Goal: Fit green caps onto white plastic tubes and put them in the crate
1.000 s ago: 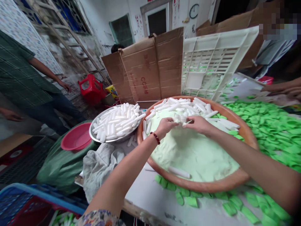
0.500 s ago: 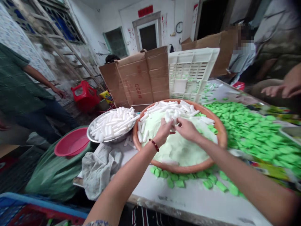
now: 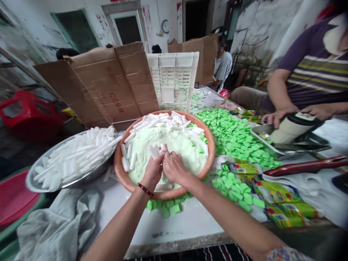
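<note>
My left hand [image 3: 153, 170] and my right hand [image 3: 174, 167] meet over pale green powder [image 3: 179, 145] in a round orange basin [image 3: 119, 170]. Together they grip a small bundle of white plastic tubes [image 3: 155, 150], fingers closed round it. More white tubes [image 3: 163, 120] lie along the basin's far rim. A bead bracelet sits on my left wrist.
A steel bowl of white tubes [image 3: 73, 156] stands left of the basin. Green caps [image 3: 239, 136] cover the table to the right, with yellow packets [image 3: 272, 192]. A grey cloth [image 3: 57, 221] hangs at the front left. Another person's hands [image 3: 274, 116] work at a tray on the right. Cardboard [image 3: 108, 83] and a white crate [image 3: 174, 79] stand behind.
My hands have drawn back from the basin's far side to its near middle, lifting a bundle of white tubes. The view has swung to the right.
</note>
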Demonstrator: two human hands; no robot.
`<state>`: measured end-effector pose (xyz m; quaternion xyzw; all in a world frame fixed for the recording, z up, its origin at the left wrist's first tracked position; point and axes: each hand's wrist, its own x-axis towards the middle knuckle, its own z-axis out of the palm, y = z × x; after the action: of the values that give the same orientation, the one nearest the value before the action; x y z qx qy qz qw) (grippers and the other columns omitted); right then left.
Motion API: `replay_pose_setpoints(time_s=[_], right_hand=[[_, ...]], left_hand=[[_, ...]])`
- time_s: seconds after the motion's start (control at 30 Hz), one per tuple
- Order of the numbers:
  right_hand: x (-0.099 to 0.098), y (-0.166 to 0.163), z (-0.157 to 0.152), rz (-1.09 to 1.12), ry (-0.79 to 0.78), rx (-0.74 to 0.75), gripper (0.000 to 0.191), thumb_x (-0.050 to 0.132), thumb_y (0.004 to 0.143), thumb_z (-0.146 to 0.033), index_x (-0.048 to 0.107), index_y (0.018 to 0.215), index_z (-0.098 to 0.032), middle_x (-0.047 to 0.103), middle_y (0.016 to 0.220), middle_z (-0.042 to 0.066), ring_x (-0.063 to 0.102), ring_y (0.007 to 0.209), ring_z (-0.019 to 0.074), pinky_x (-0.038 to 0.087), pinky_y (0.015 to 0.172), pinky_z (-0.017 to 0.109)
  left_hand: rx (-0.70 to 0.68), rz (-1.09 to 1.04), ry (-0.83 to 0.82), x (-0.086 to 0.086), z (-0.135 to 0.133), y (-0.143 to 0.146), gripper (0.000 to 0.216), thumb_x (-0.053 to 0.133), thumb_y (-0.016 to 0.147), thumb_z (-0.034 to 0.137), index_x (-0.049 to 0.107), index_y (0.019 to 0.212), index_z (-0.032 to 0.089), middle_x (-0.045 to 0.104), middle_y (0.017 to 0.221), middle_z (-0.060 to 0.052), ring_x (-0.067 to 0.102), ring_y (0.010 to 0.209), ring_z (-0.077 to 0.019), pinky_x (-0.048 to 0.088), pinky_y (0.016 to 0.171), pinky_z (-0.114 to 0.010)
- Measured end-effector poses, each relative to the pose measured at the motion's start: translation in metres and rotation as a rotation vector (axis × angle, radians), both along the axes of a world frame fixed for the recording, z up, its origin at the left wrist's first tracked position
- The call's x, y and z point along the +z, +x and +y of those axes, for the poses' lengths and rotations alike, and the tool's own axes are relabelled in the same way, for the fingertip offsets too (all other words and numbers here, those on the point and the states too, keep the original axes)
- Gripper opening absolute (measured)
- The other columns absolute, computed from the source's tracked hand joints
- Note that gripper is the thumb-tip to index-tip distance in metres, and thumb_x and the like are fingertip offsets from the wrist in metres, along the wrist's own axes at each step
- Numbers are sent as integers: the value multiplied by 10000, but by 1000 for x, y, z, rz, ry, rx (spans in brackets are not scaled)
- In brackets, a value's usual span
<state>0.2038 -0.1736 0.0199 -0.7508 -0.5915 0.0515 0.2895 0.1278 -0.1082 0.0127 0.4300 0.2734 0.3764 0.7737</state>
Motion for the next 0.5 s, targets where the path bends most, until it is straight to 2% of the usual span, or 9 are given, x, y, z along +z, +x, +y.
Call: replay_pose_setpoints(time_s=[0.1, 0.2, 0.33, 0.4, 0.5], right_hand=[[-1, 0, 2, 50, 5, -37, 573, 291, 960, -208, 207, 1517, -104, 625, 1196, 188, 507, 1102, 320, 367, 959, 502], [-1, -5, 5, 130, 25, -90, 541, 249, 983, -258, 253, 1507, -123, 557, 1280, 197, 473, 1156, 318, 356, 981, 495], [2, -9, 7, 251, 56, -46, 530, 361, 944, -252, 358, 1468, -170, 514, 1335, 158, 478, 1189, 282, 362, 1010, 453], [4, -8, 7, 316, 84, 5, 499, 401, 925, -249, 432, 1420, -196, 547, 1314, 105, 494, 1188, 233, 379, 1013, 379], [10, -7, 8, 394, 138, -9, 443, 281, 982, -276, 481, 1368, -194, 559, 1306, 82, 480, 1219, 187, 367, 1027, 325]], left_hand=[[8, 0, -38, 2, -3, 5, 355, 796, 668, 284, 608, 934, 143, 648, 797, 5, 620, 754, -135, 467, 766, -243], [-5, -11, -79, 8, -5, 8, 361, 798, 666, 290, 617, 938, 135, 668, 812, -10, 643, 758, -155, 487, 775, -270], [-30, -55, -128, 13, -7, 1, 346, 784, 693, 300, 618, 960, 155, 679, 844, -15, 664, 796, -172, 504, 787, -285], [7, -55, -107, 12, -8, -5, 340, 778, 694, 293, 629, 967, 155, 680, 853, -13, 661, 797, -164, 503, 777, -268], [109, 30, -33, 9, -14, -13, 312, 771, 670, 260, 648, 936, 151, 666, 777, 7, 638, 720, -142, 488, 691, -232]])
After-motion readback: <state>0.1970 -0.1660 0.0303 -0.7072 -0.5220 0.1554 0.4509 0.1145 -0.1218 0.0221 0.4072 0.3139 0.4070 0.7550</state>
